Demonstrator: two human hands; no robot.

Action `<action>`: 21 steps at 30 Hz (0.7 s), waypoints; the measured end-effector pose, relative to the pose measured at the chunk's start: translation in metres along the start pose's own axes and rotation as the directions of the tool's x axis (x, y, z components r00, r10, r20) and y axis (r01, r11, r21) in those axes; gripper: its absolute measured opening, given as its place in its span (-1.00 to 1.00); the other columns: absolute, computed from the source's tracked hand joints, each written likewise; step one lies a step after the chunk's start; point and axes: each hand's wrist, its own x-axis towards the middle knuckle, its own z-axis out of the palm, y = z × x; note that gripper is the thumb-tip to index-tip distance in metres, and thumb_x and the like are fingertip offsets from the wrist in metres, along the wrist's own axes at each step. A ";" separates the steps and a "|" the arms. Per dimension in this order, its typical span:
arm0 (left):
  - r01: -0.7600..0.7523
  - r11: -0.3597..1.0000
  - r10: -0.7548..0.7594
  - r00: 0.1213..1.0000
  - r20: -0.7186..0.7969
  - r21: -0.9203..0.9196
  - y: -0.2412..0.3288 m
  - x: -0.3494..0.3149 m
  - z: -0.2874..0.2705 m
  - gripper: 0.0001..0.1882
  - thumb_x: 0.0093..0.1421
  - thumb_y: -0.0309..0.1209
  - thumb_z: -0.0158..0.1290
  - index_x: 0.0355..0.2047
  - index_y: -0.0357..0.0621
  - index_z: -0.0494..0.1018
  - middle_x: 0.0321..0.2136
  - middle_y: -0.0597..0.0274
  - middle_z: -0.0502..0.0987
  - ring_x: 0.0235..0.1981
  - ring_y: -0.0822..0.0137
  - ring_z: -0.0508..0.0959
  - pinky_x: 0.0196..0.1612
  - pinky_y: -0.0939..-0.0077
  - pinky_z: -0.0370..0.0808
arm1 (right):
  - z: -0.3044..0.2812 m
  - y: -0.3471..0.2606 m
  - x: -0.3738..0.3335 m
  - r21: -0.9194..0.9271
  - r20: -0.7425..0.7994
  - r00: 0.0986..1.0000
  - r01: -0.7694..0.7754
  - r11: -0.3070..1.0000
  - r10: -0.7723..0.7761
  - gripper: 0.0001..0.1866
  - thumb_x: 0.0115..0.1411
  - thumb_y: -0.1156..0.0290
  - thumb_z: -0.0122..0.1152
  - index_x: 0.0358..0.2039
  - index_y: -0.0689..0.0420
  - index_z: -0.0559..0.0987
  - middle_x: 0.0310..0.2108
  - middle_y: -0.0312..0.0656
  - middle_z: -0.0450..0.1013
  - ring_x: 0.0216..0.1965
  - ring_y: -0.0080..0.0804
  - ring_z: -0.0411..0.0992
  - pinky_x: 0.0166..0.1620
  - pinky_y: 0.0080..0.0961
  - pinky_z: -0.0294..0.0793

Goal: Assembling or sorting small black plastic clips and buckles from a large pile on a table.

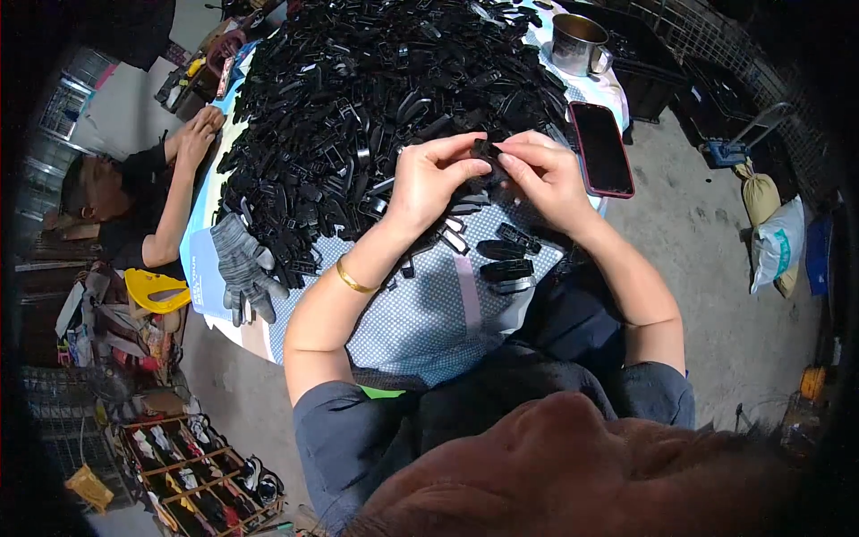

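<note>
"What's in your grip?"
"A small black part. My left hand pinches it between thumb and finger; my right hand has its fingertips closed at the other end."
"Where is it?"
"Between my hands, by the near edge of the heap of black parts, left of the phone."

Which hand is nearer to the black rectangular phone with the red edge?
Right. The right hand is close to the left of the black rectangular phone; the left hand is farther left, beyond the right hand.
</note>
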 end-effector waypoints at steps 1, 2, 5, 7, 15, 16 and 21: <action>-0.027 1.000 0.027 0.999 -0.037 0.004 0.000 -0.002 0.003 -0.65 0.02 -0.51 0.12 -0.14 -0.29 0.45 -0.35 0.21 0.55 -0.35 0.54 0.49 -0.26 0.69 0.43 | 0.001 0.003 0.002 -0.223 -0.054 0.975 0.199 0.954 -0.216 -0.84 0.11 0.54 0.09 -0.30 0.32 0.52 -0.30 -0.15 0.39 -0.45 -0.57 0.43 -0.49 -0.74 0.41; -0.026 1.000 0.026 0.999 -0.037 0.004 -0.001 -0.002 0.006 -0.65 0.02 -0.51 0.12 -0.14 -0.29 0.45 -0.35 0.21 0.55 -0.35 0.54 0.49 -0.26 0.69 0.43 | 0.002 0.005 0.002 -0.440 -0.057 0.902 0.362 0.822 -0.428 -0.85 0.08 0.55 0.12 -0.32 0.30 0.54 -0.30 -0.13 0.39 -0.44 -0.57 0.42 -0.49 -0.72 0.41; -0.119 0.991 0.113 0.989 -0.099 -0.064 -0.002 -0.004 0.014 -0.70 0.11 -0.46 0.05 -0.12 -0.28 0.44 -0.29 0.19 0.54 -0.32 0.53 0.49 -0.23 0.69 0.42 | 0.010 0.000 -0.003 -0.431 -0.104 0.925 0.289 0.855 -0.365 -0.70 0.01 0.55 0.19 -0.19 0.24 0.48 -0.34 -0.17 0.40 -0.42 -0.56 0.40 -0.42 -0.70 0.41; -0.124 0.981 0.113 0.990 -0.081 -0.152 0.000 -0.002 0.012 -0.71 0.13 -0.47 0.03 -0.13 -0.28 0.44 -0.28 0.20 0.54 -0.31 0.53 0.48 -0.22 0.69 0.41 | 0.008 -0.006 -0.003 -0.327 -0.144 0.972 0.130 0.936 -0.185 -0.54 -0.01 0.50 0.25 -0.06 0.21 0.38 -0.36 -0.21 0.41 -0.41 -0.58 0.39 -0.39 -0.70 0.41; -0.301 0.953 0.297 0.951 0.083 0.033 0.001 -0.002 -0.003 -0.76 0.11 -0.51 0.00 -0.20 -0.27 0.48 -0.29 0.19 0.49 -0.25 0.43 0.45 -0.16 0.61 0.37 | 0.004 -0.004 -0.004 -0.299 0.070 0.978 0.208 0.931 -0.196 -0.79 0.01 0.40 0.22 -0.41 0.30 0.54 -0.57 -0.16 0.45 -0.54 -0.48 0.44 -0.48 -0.56 0.36; -0.298 0.954 0.293 0.950 0.109 0.040 0.002 -0.003 -0.003 -0.76 0.13 -0.47 -0.02 -0.19 -0.29 0.47 -0.25 0.16 0.50 -0.19 0.41 0.46 -0.09 0.58 0.36 | 0.004 -0.004 -0.005 -0.301 0.069 0.979 0.206 0.931 -0.194 -0.79 0.01 0.40 0.22 -0.41 0.30 0.54 -0.57 -0.16 0.45 -0.54 -0.48 0.44 -0.48 -0.56 0.36; -0.123 0.987 0.107 0.983 0.151 0.101 0.014 0.001 -0.010 -0.76 0.11 -0.49 -0.01 -0.21 -0.29 0.47 -0.32 0.17 0.54 -0.28 0.41 0.52 -0.16 0.58 0.42 | -0.002 -0.007 0.004 -0.429 0.239 0.968 0.181 0.885 -0.082 -0.69 -0.06 0.29 0.28 -0.34 0.21 0.53 -0.50 -0.07 0.45 -0.44 -0.22 0.43 -0.38 -0.40 0.39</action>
